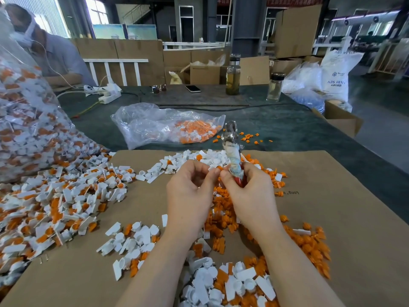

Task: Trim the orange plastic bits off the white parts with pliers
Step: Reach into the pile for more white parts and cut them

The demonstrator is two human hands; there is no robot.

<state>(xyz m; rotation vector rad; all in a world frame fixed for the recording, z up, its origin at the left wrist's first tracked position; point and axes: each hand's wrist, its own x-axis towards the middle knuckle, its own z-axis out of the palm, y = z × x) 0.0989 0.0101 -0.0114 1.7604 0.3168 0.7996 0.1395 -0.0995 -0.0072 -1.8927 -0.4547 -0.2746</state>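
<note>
Head view leaves several things unclear. What the left hand [190, 187] pinches is mostly hidden behind its curled fingertips: only a small orange bit [219, 167] shows between the two hands, and whether a white part is attached to it cannot be told. The pliers [232, 149] stand upright in the right hand [250, 191]; their metal head is blurred, so whether the jaws are apart or together is not readable. The handles are wrapped in pale cloth or tape, with a red grip end showing beside the right thumb. That hand's fingers curl round the handles, palm turned inward. Both forearms rise from the bottom edge of the frame, and the hands meet over the middle of the cardboard sheet [332, 196] that covers the near side of the desk [276, 127].

Untrimmed white-and-orange parts [55, 207] spill across the sheet's left edge from a large clear bag [26, 120], which is cut off by the frame. Loose white parts [132, 240] lie near the left forearm, and orange offcuts [309, 247] are heaped toward the right. A smaller plastic bag [163, 125] lies beyond the sheet's far edge. At the desk's far left corner a person in a grey shirt [62, 56] is partly out of frame.
</note>
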